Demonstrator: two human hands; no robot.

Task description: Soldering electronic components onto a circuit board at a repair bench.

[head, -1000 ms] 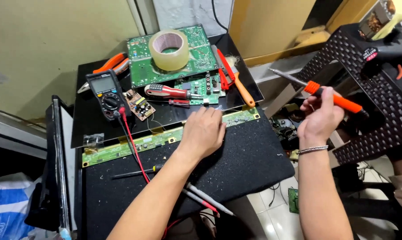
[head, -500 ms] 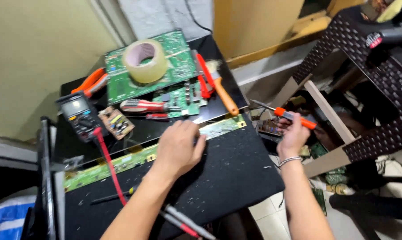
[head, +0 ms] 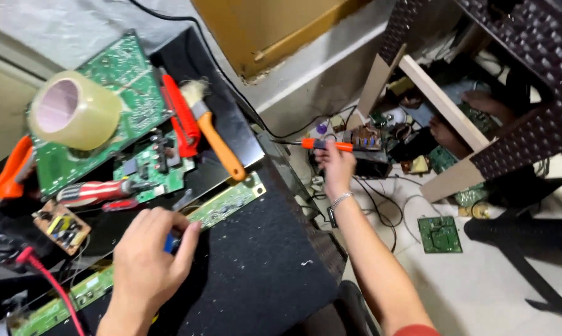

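Soldering iron [head: 321, 144] has dropped from over the desk [head: 262, 274] toward the floor clutter, clenched in your right hand [head: 336, 168]; your left hand [head: 147, 258] stays pressed, curled, on the long green board [head: 222, 205].

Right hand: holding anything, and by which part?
Right hand grips an orange-handled soldering iron around the rear of its handle, tip pointing left over the floor clutter.
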